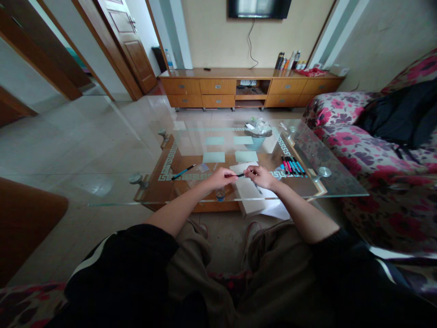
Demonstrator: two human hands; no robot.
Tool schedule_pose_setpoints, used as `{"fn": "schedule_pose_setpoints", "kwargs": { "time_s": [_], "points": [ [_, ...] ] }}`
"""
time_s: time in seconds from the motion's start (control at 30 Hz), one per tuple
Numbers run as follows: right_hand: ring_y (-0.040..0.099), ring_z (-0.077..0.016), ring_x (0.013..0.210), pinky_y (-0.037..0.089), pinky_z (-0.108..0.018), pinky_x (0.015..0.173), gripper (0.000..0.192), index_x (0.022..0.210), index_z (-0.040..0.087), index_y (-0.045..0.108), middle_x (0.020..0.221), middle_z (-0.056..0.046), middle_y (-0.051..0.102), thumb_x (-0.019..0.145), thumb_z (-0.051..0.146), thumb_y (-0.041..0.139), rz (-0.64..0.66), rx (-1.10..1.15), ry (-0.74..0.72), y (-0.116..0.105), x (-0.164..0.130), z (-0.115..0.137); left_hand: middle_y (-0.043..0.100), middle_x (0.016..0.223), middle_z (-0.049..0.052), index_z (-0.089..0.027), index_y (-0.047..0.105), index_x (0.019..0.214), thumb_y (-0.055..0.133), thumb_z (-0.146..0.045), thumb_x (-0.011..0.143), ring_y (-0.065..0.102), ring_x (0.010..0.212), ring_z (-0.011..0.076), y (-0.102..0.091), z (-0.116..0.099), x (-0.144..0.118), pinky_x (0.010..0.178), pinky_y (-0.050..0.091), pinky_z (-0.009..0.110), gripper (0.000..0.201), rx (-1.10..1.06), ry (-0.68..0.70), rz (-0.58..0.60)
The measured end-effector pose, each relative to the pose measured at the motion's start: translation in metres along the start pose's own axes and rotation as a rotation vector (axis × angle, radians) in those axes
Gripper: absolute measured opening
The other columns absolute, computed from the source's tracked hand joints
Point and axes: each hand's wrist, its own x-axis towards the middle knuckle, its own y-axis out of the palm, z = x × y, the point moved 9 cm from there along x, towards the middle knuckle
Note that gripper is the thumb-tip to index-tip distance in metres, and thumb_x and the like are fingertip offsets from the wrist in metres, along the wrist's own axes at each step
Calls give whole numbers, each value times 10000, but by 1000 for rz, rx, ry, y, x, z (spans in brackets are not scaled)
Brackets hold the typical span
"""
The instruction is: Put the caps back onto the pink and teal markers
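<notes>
My left hand (222, 178) and my right hand (261, 176) meet above the near side of the glass table. Between their fingertips is a slim black pen (240, 175), pinched at one end by each hand. Fingers cover much of it, so its full length and tip are hidden. To the left of my left hand, a blue and black pen (183, 172) lies slantwise on the glass. Several pens (292, 166) in pink, blue and black lie side by side to the right of my right hand.
Under the glass table top (327, 186) are a white box (251, 202) and a bin (255, 142) with a bag in it. A flowered sofa (336, 116) stands on the right, holding a black bag (399, 114). A low wooden cabinet (218, 86) lines the far wall.
</notes>
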Motion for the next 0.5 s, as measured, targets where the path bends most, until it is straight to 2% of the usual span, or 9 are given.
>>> {"fn": "schedule_pose_setpoints", "kwargs": {
  "time_s": [0.13,0.27,0.37,0.5],
  "points": [
    [588,-154,663,440,-275,668,246,873,215,675,755,0,681,918,439,583,-14,3,-13,1,0,-1,720,740,63,-102,754,849,621,-488,899,519,585,113,-1,-8,-3,551,360,230,412,52,-16,3],
    [573,-161,651,426,-278,658,342,797,216,669,658,5,632,966,466,508,27,-42,-35,5,1,-4,716,721,58,-97,760,814,591,-479,919,505,560,105,-2,-9,-3,533,338,229,431,92,-11,11],
    [580,-160,654,433,-276,651,396,783,209,675,684,-3,650,979,496,486,65,7,-35,11,2,-8,725,718,55,-104,774,804,644,-457,883,553,598,122,-4,-3,-1,578,385,236,384,77,9,-11],
    [594,-155,664,460,-276,665,435,780,198,685,744,-21,693,978,533,489,109,157,0,18,3,-12,774,841,78,-110,796,914,776,-396,763,639,714,166,-9,7,3,691,476,271,324,-39,-9,-95]
  ]
}}
